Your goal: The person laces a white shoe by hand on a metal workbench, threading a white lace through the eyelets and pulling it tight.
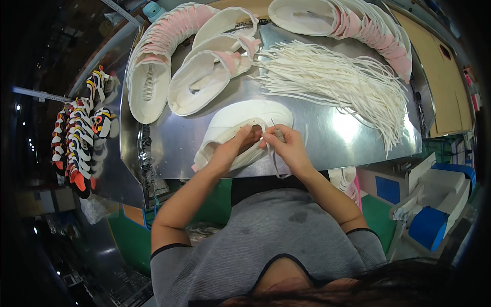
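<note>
A white shoe upper (pixel 217 123) lies on the metal table (pixel 174 148) in front of me, its opening turned toward the near left. My left hand (pixel 236 147) is closed on the edge beside its lacing slot, fingers partly inside the opening. My right hand (pixel 287 146) pinches a white shoelace (pixel 264 134) close to that edge, and the lace's loose end hangs down over the table's near edge. Between the right fingers also sits a small tool (pixel 279 134) with a pale handle and a thin pointed tip. The fingertips of both hands nearly meet.
Beyond the shoe, a thick bundle of white laces (pixel 332 77) spreads to the right. Nested white-and-pink shoe uppers (pixel 148 84) curve along the far left, more uppers (pixel 358 30) along the far right. Multicoloured shoes (pixel 79 133) stand left; a cardboard box (pixel 434 77) is right.
</note>
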Demonstrator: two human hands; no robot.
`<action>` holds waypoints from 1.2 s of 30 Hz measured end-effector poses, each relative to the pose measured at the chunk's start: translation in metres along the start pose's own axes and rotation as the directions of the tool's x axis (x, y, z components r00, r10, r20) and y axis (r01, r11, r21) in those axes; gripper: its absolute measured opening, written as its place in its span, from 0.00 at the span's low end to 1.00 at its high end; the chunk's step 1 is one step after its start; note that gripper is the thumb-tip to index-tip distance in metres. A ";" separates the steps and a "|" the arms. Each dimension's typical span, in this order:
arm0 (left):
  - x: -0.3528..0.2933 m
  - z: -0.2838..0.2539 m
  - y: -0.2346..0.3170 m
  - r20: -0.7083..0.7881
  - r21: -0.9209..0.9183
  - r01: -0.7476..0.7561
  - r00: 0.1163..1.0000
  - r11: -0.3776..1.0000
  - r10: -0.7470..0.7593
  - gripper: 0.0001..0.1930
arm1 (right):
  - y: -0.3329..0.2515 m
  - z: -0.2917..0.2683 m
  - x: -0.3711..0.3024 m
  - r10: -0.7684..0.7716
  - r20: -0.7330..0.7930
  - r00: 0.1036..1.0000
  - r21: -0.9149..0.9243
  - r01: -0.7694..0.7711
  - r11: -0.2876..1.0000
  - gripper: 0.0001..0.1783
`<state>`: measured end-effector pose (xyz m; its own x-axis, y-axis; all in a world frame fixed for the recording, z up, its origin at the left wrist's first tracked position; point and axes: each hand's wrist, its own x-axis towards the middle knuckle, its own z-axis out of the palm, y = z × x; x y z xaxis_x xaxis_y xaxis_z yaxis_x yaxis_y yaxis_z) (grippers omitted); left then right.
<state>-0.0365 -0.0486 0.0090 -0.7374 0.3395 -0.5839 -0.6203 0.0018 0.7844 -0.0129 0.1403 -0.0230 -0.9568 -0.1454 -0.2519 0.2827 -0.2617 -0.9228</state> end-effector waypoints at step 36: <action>-0.021 0.038 -0.030 -0.234 0.124 -0.457 0.849 0.881 0.473 0.12 | -0.027 -0.011 -0.049 -0.164 0.067 0.984 -0.380 0.177 0.908 0.09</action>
<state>0.0078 -0.0195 0.0053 -0.9824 0.0690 -0.1736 -0.1764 -0.0366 0.9836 0.0257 0.1654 0.0109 -0.9834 -0.1639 -0.0773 0.0615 0.0989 -0.9932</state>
